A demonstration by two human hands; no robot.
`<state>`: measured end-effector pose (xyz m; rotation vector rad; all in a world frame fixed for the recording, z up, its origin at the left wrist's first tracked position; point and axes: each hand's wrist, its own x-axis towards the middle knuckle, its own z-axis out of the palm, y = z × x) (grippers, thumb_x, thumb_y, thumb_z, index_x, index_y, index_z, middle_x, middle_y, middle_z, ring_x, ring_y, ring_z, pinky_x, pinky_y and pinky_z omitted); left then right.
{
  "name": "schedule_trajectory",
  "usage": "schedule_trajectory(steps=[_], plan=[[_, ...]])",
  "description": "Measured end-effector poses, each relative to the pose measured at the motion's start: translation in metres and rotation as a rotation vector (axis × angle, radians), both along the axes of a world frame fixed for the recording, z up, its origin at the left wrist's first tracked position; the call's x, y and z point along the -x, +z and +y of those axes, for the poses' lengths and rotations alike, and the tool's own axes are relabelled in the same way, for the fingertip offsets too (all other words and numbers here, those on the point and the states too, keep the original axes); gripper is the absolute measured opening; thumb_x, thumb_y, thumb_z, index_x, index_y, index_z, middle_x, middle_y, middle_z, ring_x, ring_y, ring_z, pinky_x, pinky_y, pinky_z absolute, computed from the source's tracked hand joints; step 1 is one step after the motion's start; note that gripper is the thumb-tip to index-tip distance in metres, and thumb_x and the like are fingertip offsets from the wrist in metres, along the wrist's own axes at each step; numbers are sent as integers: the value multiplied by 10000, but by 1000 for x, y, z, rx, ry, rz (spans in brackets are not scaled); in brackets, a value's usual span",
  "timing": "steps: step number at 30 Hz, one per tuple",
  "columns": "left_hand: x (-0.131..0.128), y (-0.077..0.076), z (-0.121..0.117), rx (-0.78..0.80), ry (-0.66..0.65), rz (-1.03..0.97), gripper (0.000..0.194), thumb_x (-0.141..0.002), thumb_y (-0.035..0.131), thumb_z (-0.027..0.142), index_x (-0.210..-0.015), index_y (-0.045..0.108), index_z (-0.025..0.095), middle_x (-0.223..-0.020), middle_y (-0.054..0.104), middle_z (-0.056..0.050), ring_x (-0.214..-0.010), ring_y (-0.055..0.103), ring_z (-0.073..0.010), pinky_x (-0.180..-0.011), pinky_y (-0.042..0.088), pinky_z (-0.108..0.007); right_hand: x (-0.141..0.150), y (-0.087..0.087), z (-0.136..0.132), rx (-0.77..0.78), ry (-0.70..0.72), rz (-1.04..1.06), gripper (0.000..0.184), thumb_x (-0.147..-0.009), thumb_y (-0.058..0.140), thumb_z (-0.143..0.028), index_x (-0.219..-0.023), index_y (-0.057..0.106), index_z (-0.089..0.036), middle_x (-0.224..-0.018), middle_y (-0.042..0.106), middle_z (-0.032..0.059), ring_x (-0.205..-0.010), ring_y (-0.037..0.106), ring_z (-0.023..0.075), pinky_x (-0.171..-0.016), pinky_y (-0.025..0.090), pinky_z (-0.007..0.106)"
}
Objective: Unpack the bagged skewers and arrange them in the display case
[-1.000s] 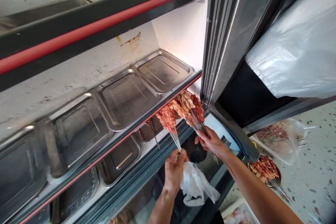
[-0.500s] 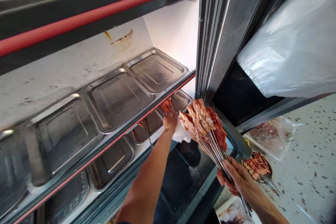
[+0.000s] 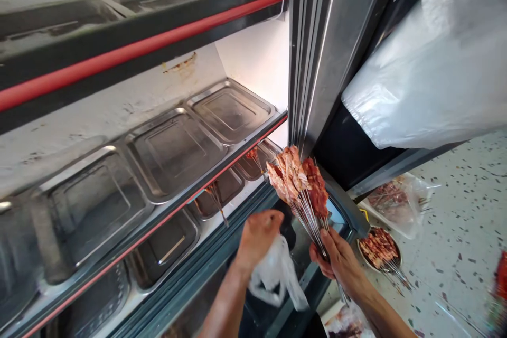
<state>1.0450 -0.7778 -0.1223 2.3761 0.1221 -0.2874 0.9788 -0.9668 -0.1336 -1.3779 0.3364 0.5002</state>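
My right hand (image 3: 336,256) is wrapped round the bare metal ends of a bunch of meat skewers (image 3: 295,174). Their raw meat points up and to the left, pale pieces beside a darker red group. Just left of the bunch, my left hand (image 3: 259,232) is closed in a fist, slightly blurred. A crumpled white plastic bag (image 3: 277,274) hangs from that fist. Behind my hands, on the lower shelf, red meat skewers (image 3: 254,154) lie in a tray (image 3: 271,146) with their metal ends over its front edge. More skewers (image 3: 214,195) lie in the tray to the left.
Metal trays (image 3: 178,153) line the cabinet's middle shelf, which has a red-trimmed edge. A large clear plastic sheet (image 3: 431,63) hangs at upper right. On the speckled floor stand a bowl of meat skewers (image 3: 380,248) and a plastic bag of skewers (image 3: 396,200).
My left hand has drawn back from the lower shelf toward me, bringing the plastic bag along. Skewers it was at now lie in the tray. The right hand's bunch shifted slightly left in view.
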Motion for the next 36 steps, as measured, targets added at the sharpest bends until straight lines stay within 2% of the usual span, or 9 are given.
schedule_trajectory(steps=[2,5,8,13,19,24,30,33,36], plan=[[39,-3,-16,243,38,1,379,-909,544,479,-1025,740,177,-662,716,-23,-628,660,-157,-626,506,-241,0,-13,14,96,-41,-92,614,-816,412,-833,-816,470,-221,-583,530,-30,-381,311,68,-359,279,218],[62,-14,-32,416,138,-50,347,-868,585,472,-900,737,161,-741,717,-51,-660,641,-163,-644,495,-263,2,-30,34,342,-97,-356,550,-891,384,-742,-852,522,-211,-696,630,39,-555,556,157,-540,486,287],[61,-24,-30,339,143,-108,292,-884,533,392,-763,694,181,-764,691,-58,-696,629,-171,-674,473,-285,6,-39,50,478,-77,-501,472,-958,339,-618,-860,542,-204,-716,657,68,-640,633,202,-620,518,311],[59,-31,-19,165,157,-145,136,-804,478,211,-694,557,204,-714,652,-86,-681,607,-204,-696,461,-332,6,-42,65,511,-49,-595,368,-997,313,-464,-856,537,-208,-709,664,68,-610,641,194,-588,510,294],[58,-37,-19,218,204,-132,178,-860,404,272,-762,542,217,-762,668,-92,-720,619,-214,-701,447,-331,-1,-45,72,552,-50,-624,353,-1005,292,-423,-832,523,-219,-670,652,64,-579,648,199,-555,501,294],[58,-46,-20,183,241,-171,147,-822,400,269,-705,482,234,-691,637,-79,-654,578,-206,-666,428,-329,0,-54,71,630,-60,-634,443,-1013,257,-499,-845,546,-209,-680,669,79,-579,654,214,-553,491,309],[66,-46,-21,275,236,-226,202,-837,393,298,-724,540,217,-670,658,-74,-621,591,-198,-635,431,-316,-2,-52,58,664,144,-573,468,-1015,204,-479,-864,548,-200,-748,699,113,-670,682,237,-620,482,321],[68,-42,-23,257,302,-190,251,-857,384,331,-726,561,211,-690,670,-87,-640,605,-209,-642,427,-325,-2,-47,60,790,228,-508,456,-1007,183,-452,-903,543,-193,-754,696,130,-682,685,255,-605,447,323],[66,-37,-25,244,339,-154,285,-867,371,359,-745,577,204,-709,678,-96,-650,607,-218,-655,426,-340,-2,-42,65,887,226,-425,447,-1001,170,-437,-940,538,-191,-734,685,128,-631,666,254,-574,400,321]])
